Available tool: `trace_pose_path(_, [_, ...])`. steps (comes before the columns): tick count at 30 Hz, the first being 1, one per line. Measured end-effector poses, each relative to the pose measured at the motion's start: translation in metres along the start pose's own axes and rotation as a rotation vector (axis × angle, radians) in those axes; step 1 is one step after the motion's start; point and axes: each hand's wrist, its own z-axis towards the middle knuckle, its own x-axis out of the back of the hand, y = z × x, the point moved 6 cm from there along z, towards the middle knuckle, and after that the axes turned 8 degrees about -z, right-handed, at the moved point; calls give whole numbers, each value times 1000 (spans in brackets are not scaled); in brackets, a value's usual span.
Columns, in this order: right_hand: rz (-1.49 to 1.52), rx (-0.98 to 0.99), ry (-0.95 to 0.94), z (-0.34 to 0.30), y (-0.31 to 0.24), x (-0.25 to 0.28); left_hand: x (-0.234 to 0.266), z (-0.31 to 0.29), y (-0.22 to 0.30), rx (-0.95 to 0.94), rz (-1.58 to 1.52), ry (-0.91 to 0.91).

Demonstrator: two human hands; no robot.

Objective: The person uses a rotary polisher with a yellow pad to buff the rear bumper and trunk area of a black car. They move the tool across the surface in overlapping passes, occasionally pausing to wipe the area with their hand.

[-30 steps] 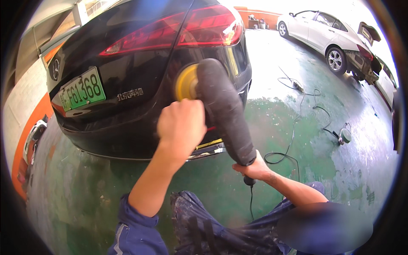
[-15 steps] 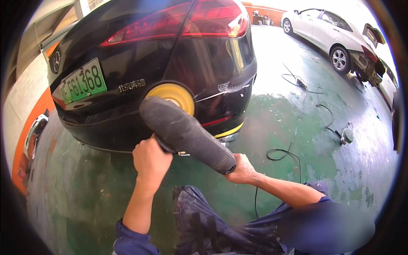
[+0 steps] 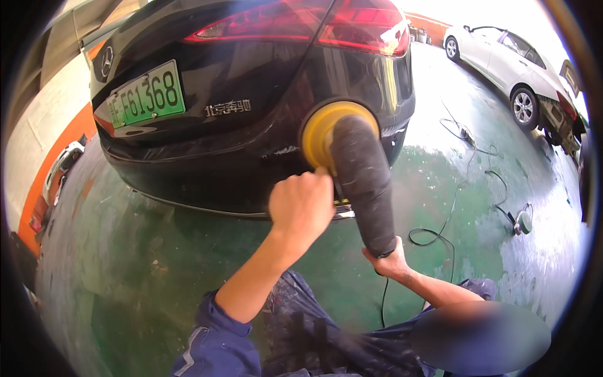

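A black car polisher (image 3: 363, 179) with a round yellow pad (image 3: 319, 132) lies against the rear of a black car (image 3: 264, 107). The pad covers the right side of the bumper, below the red tail light (image 3: 364, 31). My left hand (image 3: 303, 204) is closed round the polisher's side handle near the pad, most of the handle hidden in the fist. At the rear end of the body, my right hand (image 3: 389, 259) grips the polisher from below. A whitish smear (image 3: 286, 151) shows on the bumper left of the pad.
Black cord (image 3: 433, 235) loops over the green floor on the right. Farther along the floor sits a small round corded tool (image 3: 522, 221). A white car (image 3: 502, 63) with its rear bumper off stands at the back right. A green plate (image 3: 147, 97) is on the black car.
The polisher has moved right across the bumper and swung more upright, both hands going with it. The whitish smear left of the pad has come into view. My view has shifted slightly.
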Motion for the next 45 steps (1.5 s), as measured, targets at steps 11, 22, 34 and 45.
trace_pose_path(11, [-32,77,-104,16,5,-67,-4,-64,-83,127,-77,235])
trace_pose_path(22, [38,55,-142,5,58,-20,-30,-40,-7,113,-86,-1])
trace_pose_path(34, [2,144,-75,10,64,-77,-36,-52,-35,4,-36,62])
trace_pose_path(45, [-60,79,-134,22,1,-92,-9,-84,-110,106,-176,305])
